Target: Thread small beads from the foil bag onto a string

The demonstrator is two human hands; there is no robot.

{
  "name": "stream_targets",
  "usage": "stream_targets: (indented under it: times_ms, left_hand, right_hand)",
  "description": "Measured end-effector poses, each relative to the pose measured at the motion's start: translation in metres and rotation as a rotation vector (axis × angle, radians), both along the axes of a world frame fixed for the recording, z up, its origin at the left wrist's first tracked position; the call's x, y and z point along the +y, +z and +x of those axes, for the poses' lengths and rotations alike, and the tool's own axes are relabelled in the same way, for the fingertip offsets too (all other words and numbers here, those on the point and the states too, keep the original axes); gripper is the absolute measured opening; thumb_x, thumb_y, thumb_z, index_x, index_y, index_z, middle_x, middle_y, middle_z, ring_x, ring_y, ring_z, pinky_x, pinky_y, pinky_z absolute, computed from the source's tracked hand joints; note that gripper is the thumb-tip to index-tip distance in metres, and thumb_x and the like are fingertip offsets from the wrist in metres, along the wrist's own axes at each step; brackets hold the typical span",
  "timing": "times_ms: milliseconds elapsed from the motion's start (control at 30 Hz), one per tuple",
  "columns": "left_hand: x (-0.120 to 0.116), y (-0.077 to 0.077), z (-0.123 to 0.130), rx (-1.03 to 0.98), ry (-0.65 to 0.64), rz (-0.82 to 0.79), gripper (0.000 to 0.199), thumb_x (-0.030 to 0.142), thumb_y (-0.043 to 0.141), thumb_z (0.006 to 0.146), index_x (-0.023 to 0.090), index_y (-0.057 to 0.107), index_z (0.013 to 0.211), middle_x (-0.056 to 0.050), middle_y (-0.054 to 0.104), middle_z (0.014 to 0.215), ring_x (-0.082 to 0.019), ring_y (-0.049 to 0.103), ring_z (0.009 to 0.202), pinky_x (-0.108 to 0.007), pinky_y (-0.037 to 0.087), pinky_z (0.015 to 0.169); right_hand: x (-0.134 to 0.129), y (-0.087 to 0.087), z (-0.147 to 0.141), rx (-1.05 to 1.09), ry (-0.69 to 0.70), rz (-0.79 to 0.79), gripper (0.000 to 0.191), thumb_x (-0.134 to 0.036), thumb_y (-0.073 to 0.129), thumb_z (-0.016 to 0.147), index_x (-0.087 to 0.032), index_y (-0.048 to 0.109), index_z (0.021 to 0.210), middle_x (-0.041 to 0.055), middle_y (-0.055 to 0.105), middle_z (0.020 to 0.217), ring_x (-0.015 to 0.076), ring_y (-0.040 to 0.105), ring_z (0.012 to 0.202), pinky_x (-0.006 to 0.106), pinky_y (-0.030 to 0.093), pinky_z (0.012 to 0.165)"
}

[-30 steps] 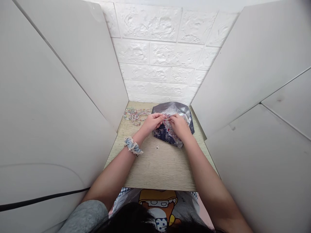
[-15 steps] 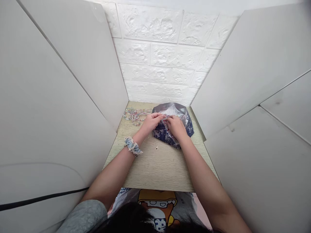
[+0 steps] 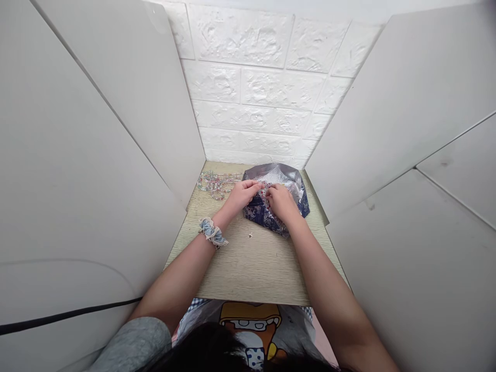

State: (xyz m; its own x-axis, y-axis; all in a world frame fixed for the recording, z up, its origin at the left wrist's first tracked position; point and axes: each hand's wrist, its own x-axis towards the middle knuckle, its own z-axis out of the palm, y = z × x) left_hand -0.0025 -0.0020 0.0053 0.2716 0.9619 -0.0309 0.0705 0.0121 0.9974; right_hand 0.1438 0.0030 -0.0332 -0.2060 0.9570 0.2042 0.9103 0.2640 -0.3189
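Note:
A dark blue patterned bag with a silver lining (image 3: 276, 173) lies open at the back of the wooden table, small beads (image 3: 267, 199) showing in it between my hands. My left hand (image 3: 245, 194) is over the bag's left side, thumb and fingers pinched at a small beaded piece whose details are too small to tell. Over the middle of the bag is my right hand (image 3: 282, 202), its fingers bent and pressed together among the beads; what they grip is hidden. Strings of pastel beads (image 3: 217, 183) lie on the table left of the bag.
A tiny light-coloured piece (image 3: 250, 235) lies on the wooden table (image 3: 248, 274) in front of the bag. White panels (image 3: 155, 103) rise on both sides, and a white brick-pattern wall (image 3: 267, 88) stands behind. A black cable (image 3: 70, 316) runs at the lower left.
The fingers of my right hand have shifted slightly among the beads, and a bit more of the beads shows between my hands. My left hand stays nearly in place.

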Motion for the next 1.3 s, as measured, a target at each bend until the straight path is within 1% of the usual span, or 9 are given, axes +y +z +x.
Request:
stream_targets:
  times_ms: [133,333,400,633,733,833,933,1033,1300]
  left_hand:
    - [0.0,-0.001,0.0,0.015,0.007,0.008,0.03,0.04,0.052,0.067,0.012,0.058,0.077,0.009,0.027,0.041,-0.002,0.024,0.037,-0.018,0.019,0.039]
    - [0.001,-0.004,0.001,0.024,-0.005,0.023,0.032,0.042,0.051,0.068,0.013,0.059,0.079,0.009,0.027,0.042,-0.002,0.023,0.037,-0.019,0.019,0.039]
    - [0.001,-0.005,0.001,0.028,-0.009,0.029,0.032,0.042,0.051,0.068,0.012,0.059,0.079,0.008,0.027,0.042,-0.002,0.023,0.037,-0.019,0.018,0.039]
    - [0.002,-0.005,0.002,0.024,-0.01,0.043,0.031,0.041,0.052,0.068,0.012,0.06,0.077,0.008,0.029,0.042,-0.003,0.024,0.037,-0.019,0.019,0.04]
    - [0.002,-0.005,0.002,0.02,-0.007,0.053,0.03,0.039,0.053,0.068,0.012,0.061,0.077,0.008,0.031,0.04,-0.003,0.025,0.038,-0.019,0.02,0.041]
    - [0.002,-0.005,0.003,0.019,-0.003,0.06,0.028,0.037,0.053,0.068,0.012,0.062,0.076,0.006,0.035,0.04,-0.003,0.027,0.039,-0.019,0.022,0.041]
    - [0.002,-0.004,0.004,0.027,-0.007,0.062,0.026,0.034,0.054,0.068,0.011,0.062,0.075,0.005,0.039,0.04,-0.004,0.029,0.04,-0.018,0.023,0.041]
    - [0.001,-0.003,0.004,0.023,-0.019,0.072,0.024,0.032,0.053,0.069,0.011,0.062,0.075,0.005,0.041,0.042,-0.004,0.03,0.04,-0.018,0.024,0.041]
    - [-0.002,0.0,0.004,0.003,-0.026,0.076,0.022,0.031,0.054,0.069,0.012,0.063,0.076,0.006,0.04,0.041,-0.004,0.032,0.041,-0.019,0.026,0.044]
  right_hand:
    - [-0.002,0.004,0.0,0.159,-0.059,0.062,0.015,-0.019,0.037,0.079,-0.017,0.051,0.081,0.0081,0.053,0.09,0.019,0.045,0.088,0.033,0.033,0.078]
    - [-0.005,0.017,-0.001,0.706,-0.093,0.133,0.018,-0.033,0.043,0.076,-0.018,0.052,0.072,0.0048,0.056,0.093,0.0166,0.048,0.091,0.03,0.034,0.082]
    - [-0.005,0.018,-0.001,0.83,-0.126,0.085,0.019,-0.035,0.047,0.073,-0.017,0.053,0.072,0.0042,0.056,0.093,0.0162,0.049,0.09,0.03,0.034,0.082]
    - [-0.003,0.011,-0.003,1.12,-0.121,-0.11,0.023,-0.041,0.048,0.071,-0.02,0.054,0.079,0.0001,0.056,0.088,0.0132,0.049,0.082,0.028,0.039,0.075]
    - [-0.007,0.015,-0.006,1.393,-0.047,-0.279,0.024,-0.042,0.054,0.068,-0.02,0.055,0.078,0.0004,0.055,0.092,0.012,0.052,0.082,0.026,0.043,0.071]
    - [-0.011,0.019,-0.01,1.593,0.066,-0.415,0.024,-0.041,0.059,0.065,-0.019,0.055,0.074,0.0008,0.057,0.084,0.0108,0.055,0.076,0.025,0.045,0.068]
    - [-0.013,0.02,-0.014,1.675,0.109,-0.463,0.022,-0.038,0.061,0.065,-0.018,0.055,0.071,-0.001,0.058,0.074,0.0087,0.056,0.069,0.022,0.046,0.065]
    - [-0.013,0.02,-0.015,1.718,0.113,-0.495,0.019,-0.034,0.062,0.066,-0.018,0.054,0.07,-0.0018,0.059,0.072,0.0072,0.056,0.066,0.02,0.046,0.064]
    - [-0.014,0.02,-0.014,1.782,0.15,-0.552,0.012,-0.026,0.061,0.068,-0.02,0.053,0.075,-0.0024,0.06,0.075,0.0073,0.057,0.071,0.023,0.046,0.076]
